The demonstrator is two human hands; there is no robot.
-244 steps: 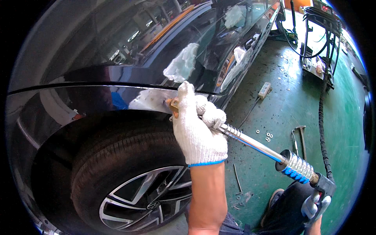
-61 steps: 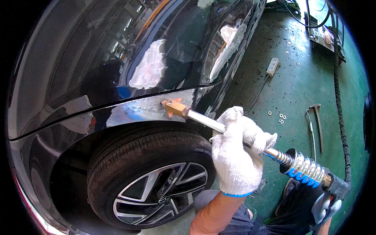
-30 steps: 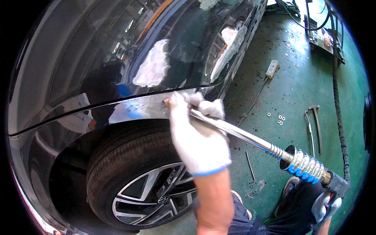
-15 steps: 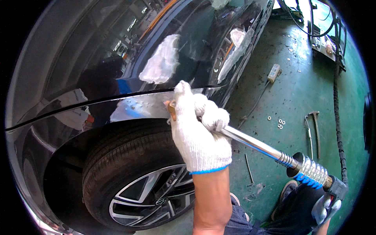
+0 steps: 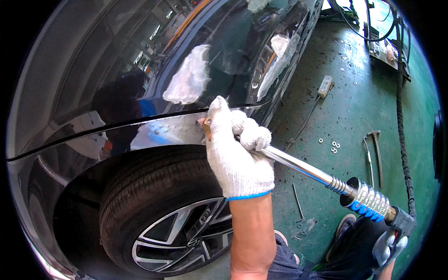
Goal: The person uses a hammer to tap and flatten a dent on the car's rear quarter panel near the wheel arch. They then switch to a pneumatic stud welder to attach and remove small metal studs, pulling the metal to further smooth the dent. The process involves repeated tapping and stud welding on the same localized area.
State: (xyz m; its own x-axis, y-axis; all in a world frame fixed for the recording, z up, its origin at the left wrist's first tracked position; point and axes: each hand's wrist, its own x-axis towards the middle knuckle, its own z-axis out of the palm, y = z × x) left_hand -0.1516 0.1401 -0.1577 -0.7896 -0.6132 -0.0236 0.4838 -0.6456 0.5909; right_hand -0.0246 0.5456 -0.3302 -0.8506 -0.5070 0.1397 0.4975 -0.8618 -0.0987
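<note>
1. The left hand (image 5: 240, 156), in a white knitted glove with a blue cuff, is clamped on a long, shiny chrome metal rod (image 5: 301, 164) – fingers curled round it, thumb pointing up along the head end.
2. Just past the thumb shows a brass-and-copper coloured metal head (image 5: 207, 129), partly covered by the glove; whether its tip touches the panel I cannot tell.
3. The rod slants down to the right from the wheel arch, over the floor, into a clear-and-blue ribbed cylindrical sleeve (image 5: 372, 201) behind a black round collar (image 5: 350, 191).
4. At the far end, the right hand (image 5: 385, 248), in a pale grey-and-white glove, is wrapped around a black angular handle (image 5: 405, 223).
5. A black wrapped cable (image 5: 401, 121) runs up from the handle.
6. Beside the head lies a silvery bare-metal patch (image 5: 170, 132) on the glossy black car body (image 5: 116, 93); above the panel gap is a whitish irregular patch (image 5: 189, 77).
7. Below – a dark rubber tyre (image 5: 149, 179) around a black-and-silver spoked wheel rim (image 5: 170, 233).
8. On the green floor (image 5: 326, 121): small pale ring washers (image 5: 334, 147), a metal hammer (image 5: 377, 158), a thin grey rod (image 5: 297, 201) and a white rectangular box (image 5: 325, 86) with a cord.
</note>
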